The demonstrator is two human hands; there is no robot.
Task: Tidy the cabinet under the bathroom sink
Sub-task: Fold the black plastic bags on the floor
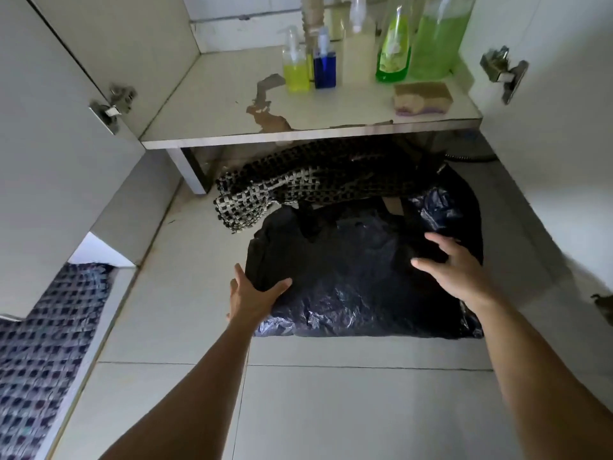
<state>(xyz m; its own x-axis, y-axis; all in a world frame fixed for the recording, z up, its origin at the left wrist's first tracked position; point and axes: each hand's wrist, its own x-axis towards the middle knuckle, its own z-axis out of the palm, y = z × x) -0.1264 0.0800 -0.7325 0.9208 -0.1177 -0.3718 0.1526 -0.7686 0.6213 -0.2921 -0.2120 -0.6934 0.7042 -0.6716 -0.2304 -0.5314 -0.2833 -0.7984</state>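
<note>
Lying on floor in front of open cabinet: black plastic bag (361, 277), thin, crinkly, glossy, flattened to a rough rectangle, loose dark folds bunched at its far right.
Left hand (252, 300): grips bag's near-left corner, thumb on top, fingers curled under the edge.
Right hand (454, 270): fingers spread and fairly straight, palm down on bag's right side, pressing or resting; holds nothing.
Woven mat (265, 194): black-and-white checker weave, floppy, crumpled, half under the cabinet base, just behind the bag, touching it.
Cabinet shelf (215, 104): white laminate, flat, surface peeled to brown in a streak near front centre.
Yellow pump bottle (296, 69): clear plastic, upright, back of shelf.
Blue bottle (325, 66): small, upright, just beside the yellow one.
White spray bottle (356, 48): opaque, upright.
Green bottles (394, 44): two, clear, green liquid, the right one much wider.
Sponge (423, 97): brownish top, purple base, blocky, near shelf's front right.
Doors: both swung open, metal hinge (112, 106) on left one, another on right.
Floor (331, 410): pale glossy tiles, thin grout lines.
Checked cloth (43, 343): dark woven, far left beside the door.
</note>
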